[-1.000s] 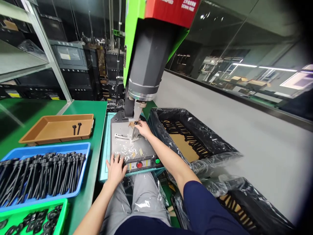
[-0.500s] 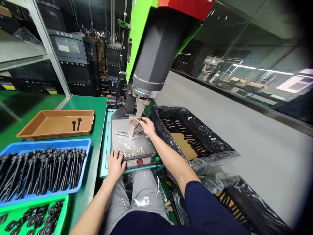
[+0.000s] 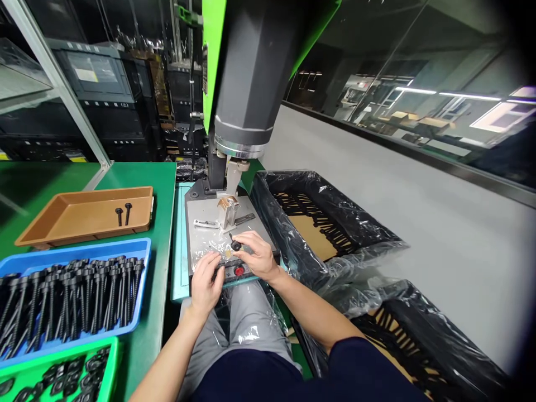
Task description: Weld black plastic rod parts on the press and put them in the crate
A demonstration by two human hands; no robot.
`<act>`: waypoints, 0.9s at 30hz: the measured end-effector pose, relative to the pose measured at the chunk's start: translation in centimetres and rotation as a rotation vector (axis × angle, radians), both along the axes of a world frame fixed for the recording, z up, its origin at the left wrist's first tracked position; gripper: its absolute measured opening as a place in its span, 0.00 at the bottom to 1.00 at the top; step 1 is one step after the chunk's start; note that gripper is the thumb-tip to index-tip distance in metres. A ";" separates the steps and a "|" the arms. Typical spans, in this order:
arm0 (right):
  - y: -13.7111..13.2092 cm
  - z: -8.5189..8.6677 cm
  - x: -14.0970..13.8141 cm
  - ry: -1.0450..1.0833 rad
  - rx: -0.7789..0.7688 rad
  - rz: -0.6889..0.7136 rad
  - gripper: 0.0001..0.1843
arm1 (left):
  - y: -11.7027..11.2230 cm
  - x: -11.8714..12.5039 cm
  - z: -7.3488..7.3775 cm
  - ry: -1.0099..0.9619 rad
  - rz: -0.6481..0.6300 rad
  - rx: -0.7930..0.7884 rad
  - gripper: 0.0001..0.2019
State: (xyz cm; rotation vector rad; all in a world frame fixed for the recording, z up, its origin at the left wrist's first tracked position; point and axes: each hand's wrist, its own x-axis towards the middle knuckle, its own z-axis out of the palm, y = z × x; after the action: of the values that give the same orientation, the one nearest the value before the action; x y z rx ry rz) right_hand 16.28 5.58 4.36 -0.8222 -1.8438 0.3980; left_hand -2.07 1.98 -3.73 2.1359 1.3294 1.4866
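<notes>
1. Right hand first: I have it pinching one black piece by its round end, low over the front of the metal plate.
2. Left hand is just beside it, fingers bent, at the plate's front edge. From so far away I cannot tell if it grips anything.
3. Behind them stands one metal holder, with one press tip above. My black piece is out of the holder. I guess its turn there is either done or not begun; I can't tell which.
4. Close by, I count two slotted bars and one red button.
5. To the left, one brown tray has two short black pins. One blue tray is piled with long black sticks, too many to count, so lots look left. One green tray has many small black bits.
6. To the right are two black-lined boxes. Rows of black parts lie in the farther one, so plenty looks done, I think.
</notes>
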 end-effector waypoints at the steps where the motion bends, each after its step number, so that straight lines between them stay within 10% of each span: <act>1: -0.1 -0.2 -0.3 0.011 -0.013 0.014 0.14 | -0.1 0.0 0.2 -0.005 -0.006 -0.006 0.13; 9: -2.0 -3.8 -3.1 0.432 -0.533 0.159 0.18 | -1.1 0.2 0.7 -0.091 -0.054 -0.121 0.12; 16: -2.1 -3.6 -3.0 0.513 -0.766 0.266 0.25 | -6.7 -0.4 3.5 -0.254 0.066 -0.309 0.08; 22: -2.2 -4.8 -1.9 0.467 -0.869 0.306 0.21 | -10.8 -8.6 7.2 -0.164 0.360 -0.437 0.10; 27: -2.9 -5.5 -0.9 0.447 -0.905 0.295 0.20 | -8.2 -17.1 6.4 0.023 0.699 -0.582 0.16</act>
State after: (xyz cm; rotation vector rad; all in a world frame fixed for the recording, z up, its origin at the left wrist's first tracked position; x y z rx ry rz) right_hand 15.40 2.65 -1.12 -0.9332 -1.3178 1.5421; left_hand -19.12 -6.22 2.66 1.3821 2.3134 1.0363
